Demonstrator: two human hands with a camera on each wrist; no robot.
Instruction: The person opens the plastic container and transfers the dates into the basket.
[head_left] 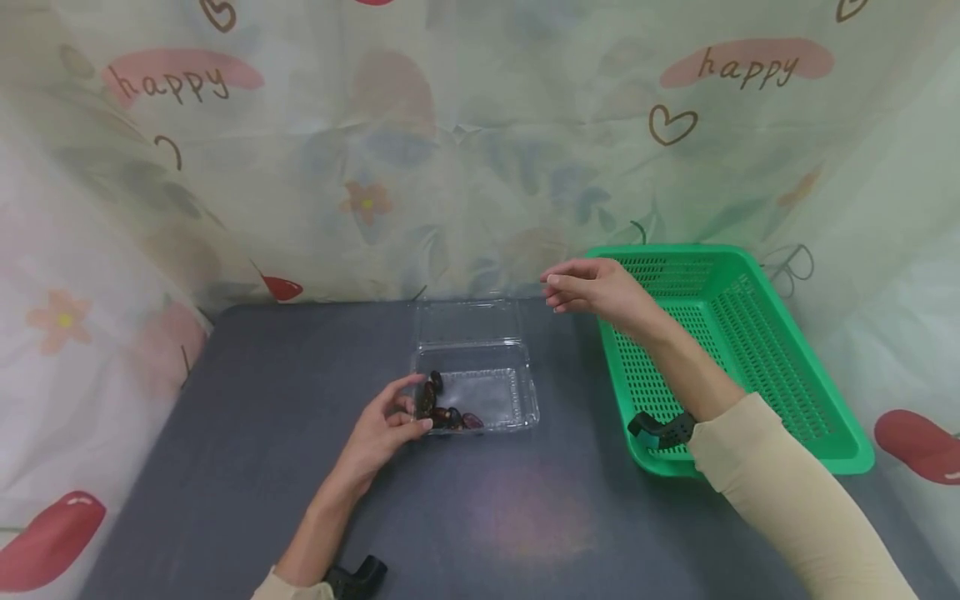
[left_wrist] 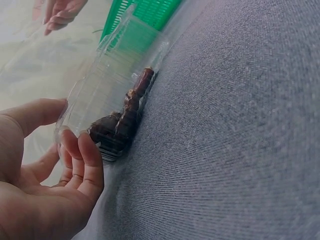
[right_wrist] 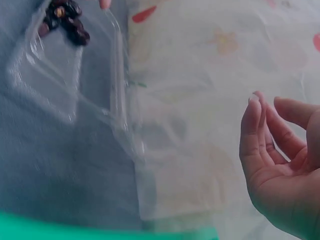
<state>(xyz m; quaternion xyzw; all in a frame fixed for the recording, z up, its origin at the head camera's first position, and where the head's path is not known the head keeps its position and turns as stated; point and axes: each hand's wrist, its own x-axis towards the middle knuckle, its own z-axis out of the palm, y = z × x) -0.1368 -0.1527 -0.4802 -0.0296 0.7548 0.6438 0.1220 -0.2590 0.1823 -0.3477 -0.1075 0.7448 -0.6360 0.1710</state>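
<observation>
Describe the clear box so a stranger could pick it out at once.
Start at the dark gray table and find the large green basket on its right. Left of that sits the clear box, its lid open toward the curtain, the left hand holding its left end. Unlike the basket, it is small and see-through, with dark brown pieces bunched inside.

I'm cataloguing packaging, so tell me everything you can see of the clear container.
The clear container looks like thin, shiny plastic: a roughly rectangular tray with ribbed edging around its floor and an attached lid, open and tipped back on the far side. It sits on the grey table, left of the green basket. Dark, glossy date-like fruits gather at its near-left corner, where the left hand grips its side.
</observation>
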